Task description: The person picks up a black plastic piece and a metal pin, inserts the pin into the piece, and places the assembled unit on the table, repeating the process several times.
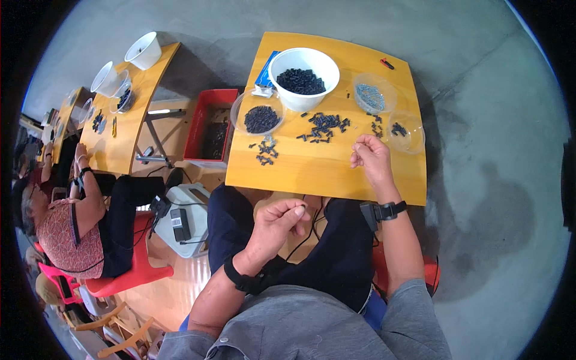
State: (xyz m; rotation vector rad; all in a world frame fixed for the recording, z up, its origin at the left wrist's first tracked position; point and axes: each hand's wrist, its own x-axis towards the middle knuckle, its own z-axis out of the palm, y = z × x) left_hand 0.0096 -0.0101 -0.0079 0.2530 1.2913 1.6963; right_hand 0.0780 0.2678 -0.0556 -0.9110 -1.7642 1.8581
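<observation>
left hand (279, 223): pinching dark piece (303, 207) | right hand (371, 158): pinched, contents unclear | box (180, 231): label (176, 222) illegible

The person wears a grey short-sleeved shirt (300, 324) filling six o'clock, with a small round pale button (224, 340) between six and seven. Its sleeves end above the elbow at seven and five. Dark navy trousers (227, 228) show from eight to about four-thirty. The bare left hand (274, 227) has a black wristband (239, 277) below it at seven; the bare right hand (373, 158) has a black strap (393, 210) near four, carrying a boxy dark unit (368, 216).
</observation>
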